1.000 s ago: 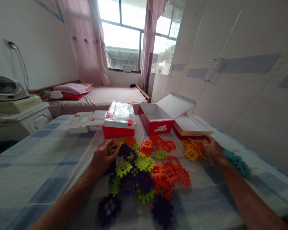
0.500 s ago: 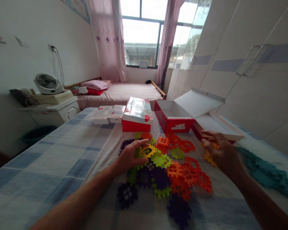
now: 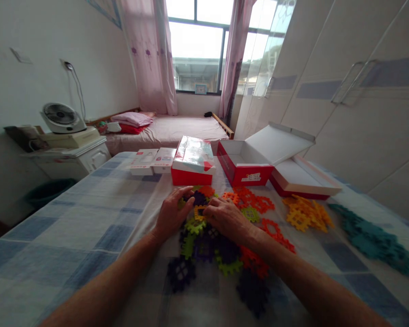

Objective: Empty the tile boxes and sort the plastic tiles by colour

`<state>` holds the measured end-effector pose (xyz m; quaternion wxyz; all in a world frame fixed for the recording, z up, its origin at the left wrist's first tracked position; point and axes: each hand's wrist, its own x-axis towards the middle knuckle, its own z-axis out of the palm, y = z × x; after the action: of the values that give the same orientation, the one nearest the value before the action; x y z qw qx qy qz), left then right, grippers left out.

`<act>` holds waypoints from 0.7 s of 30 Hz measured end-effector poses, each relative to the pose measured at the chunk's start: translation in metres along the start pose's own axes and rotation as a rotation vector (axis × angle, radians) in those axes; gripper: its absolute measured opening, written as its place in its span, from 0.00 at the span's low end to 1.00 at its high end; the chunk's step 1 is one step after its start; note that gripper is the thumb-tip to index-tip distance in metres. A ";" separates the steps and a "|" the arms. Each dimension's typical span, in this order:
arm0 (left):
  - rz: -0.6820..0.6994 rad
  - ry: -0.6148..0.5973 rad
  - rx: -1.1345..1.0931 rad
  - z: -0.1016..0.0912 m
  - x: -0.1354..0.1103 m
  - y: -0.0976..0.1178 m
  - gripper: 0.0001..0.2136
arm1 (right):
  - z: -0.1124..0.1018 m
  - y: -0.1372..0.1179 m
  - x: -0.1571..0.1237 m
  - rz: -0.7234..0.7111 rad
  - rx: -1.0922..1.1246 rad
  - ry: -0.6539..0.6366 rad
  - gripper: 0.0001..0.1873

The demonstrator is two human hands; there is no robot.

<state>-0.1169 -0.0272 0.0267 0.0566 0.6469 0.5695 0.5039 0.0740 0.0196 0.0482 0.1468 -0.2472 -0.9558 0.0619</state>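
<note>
One yellow, toothed, square plastic frame (image 3: 197, 213) has passed to the pinching right hand (image 3: 226, 216); left of it, the left hand (image 3: 173, 211) spreads, freed.

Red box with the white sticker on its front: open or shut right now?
Open. The red box has its white lid swung out to the right, and its pale interior shows.
</note>
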 end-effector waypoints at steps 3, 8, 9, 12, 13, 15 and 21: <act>-0.040 0.021 0.119 0.001 0.001 -0.008 0.13 | 0.003 0.000 0.001 0.002 -0.005 0.045 0.09; -0.066 -0.045 0.198 0.002 0.002 -0.016 0.15 | -0.025 0.008 -0.020 0.093 0.211 0.261 0.07; -0.058 -0.053 0.207 0.002 0.002 -0.017 0.16 | -0.035 0.014 -0.029 0.134 0.218 0.304 0.07; -0.025 -0.067 0.215 0.001 0.002 -0.018 0.17 | -0.062 0.047 -0.070 0.319 0.104 0.416 0.07; -0.019 -0.067 0.215 0.001 0.003 -0.018 0.17 | -0.069 0.061 -0.086 0.394 0.033 0.441 0.08; -0.019 -0.063 0.212 0.001 0.003 -0.019 0.17 | -0.076 0.089 -0.121 0.538 -0.125 0.463 0.10; 0.004 -0.052 0.207 0.003 0.001 -0.019 0.16 | -0.059 0.140 -0.190 0.816 -0.443 0.462 0.15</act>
<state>-0.1284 -0.0182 0.0136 0.0033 0.6633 0.6156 0.4254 0.3150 0.0509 0.0296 0.2622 -0.6322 -0.7144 -0.1460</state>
